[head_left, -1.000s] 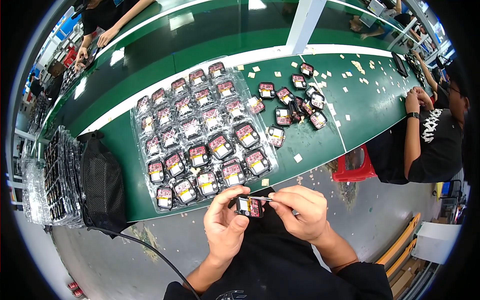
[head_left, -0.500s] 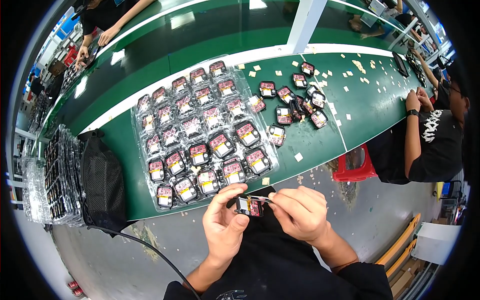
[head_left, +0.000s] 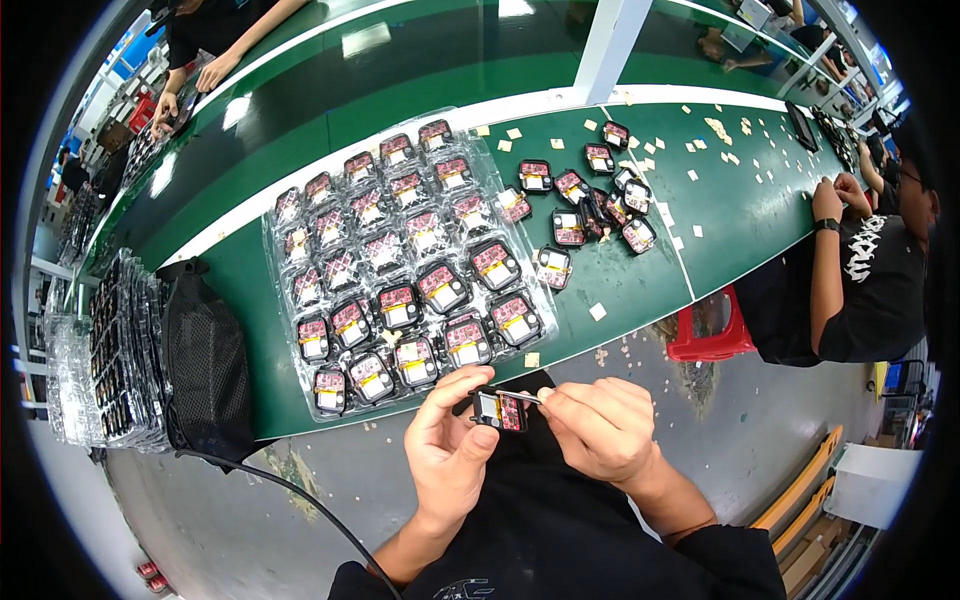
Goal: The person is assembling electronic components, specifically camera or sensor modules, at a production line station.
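My left hand [head_left: 448,460] grips a small black square housing [head_left: 487,411] by its edges, just off the table's front edge. Inside it show a red circuit board, a silvery-white block and a bit of yellow tape. Pinched in my right hand [head_left: 608,430] is a pair of thin metal tweezers [head_left: 528,397], pointing left. Their tips lie over the housing's upper edge; whether they touch a part is too small to tell. Beyond my hands, a clear plastic tray [head_left: 285,322] bears rows of similar black housings with red boards.
Right of the tray, loose housings [head_left: 569,229] lie heaped on the green table [head_left: 720,230], among scattered pale paper squares. A black mesh bag [head_left: 207,360] and stacked trays [head_left: 125,350] stand at left. At right, a co-worker [head_left: 868,270] sits near a red stool [head_left: 712,330].
The tweezers have tilted slightly over the housing. Both hands remain almost where they were, with the same things in them.
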{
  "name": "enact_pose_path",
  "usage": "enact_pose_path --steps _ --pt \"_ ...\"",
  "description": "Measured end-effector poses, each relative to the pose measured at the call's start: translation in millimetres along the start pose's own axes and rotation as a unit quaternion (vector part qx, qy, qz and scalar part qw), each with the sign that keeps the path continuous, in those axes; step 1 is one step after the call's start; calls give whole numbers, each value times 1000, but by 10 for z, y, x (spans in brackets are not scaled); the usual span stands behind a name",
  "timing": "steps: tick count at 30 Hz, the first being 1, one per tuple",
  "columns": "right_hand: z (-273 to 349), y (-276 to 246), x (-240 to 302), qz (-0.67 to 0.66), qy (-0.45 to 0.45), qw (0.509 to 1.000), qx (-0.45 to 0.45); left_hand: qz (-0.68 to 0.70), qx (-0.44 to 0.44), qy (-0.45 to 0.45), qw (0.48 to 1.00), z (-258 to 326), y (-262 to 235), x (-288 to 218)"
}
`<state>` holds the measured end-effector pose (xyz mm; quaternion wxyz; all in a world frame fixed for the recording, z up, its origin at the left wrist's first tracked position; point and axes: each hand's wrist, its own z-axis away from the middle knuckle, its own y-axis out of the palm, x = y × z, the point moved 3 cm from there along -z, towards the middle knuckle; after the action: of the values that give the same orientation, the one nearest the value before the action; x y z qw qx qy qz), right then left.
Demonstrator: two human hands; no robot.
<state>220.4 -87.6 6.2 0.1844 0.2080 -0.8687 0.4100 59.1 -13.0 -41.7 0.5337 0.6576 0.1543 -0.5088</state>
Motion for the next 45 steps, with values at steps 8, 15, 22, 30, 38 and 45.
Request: enact_pose_path --steps 8,15,22,30,38,45 --pt "20 -37 -38 -61 42 997 -15 -42 5 27 999 -2 -15 0" --pt "25 -11 -24 -54 37 998 -7 8 26 -6 1000 21 49 -64" --pt "89 10 23 -5 20 1000 6 -7 1 22 1000 24 49 -50" --pt "-10 -97 -260 -102 120 987 9 -35 1 49 998 11 -68 -345" --pt "145 -128 -565 -99 213 971 -36 -434 -156 249 852 -582 -587 -1110" --pt "110 -70 -754 -5 223 972 -71 -689 -187 235 660 -964 -737 -1250"
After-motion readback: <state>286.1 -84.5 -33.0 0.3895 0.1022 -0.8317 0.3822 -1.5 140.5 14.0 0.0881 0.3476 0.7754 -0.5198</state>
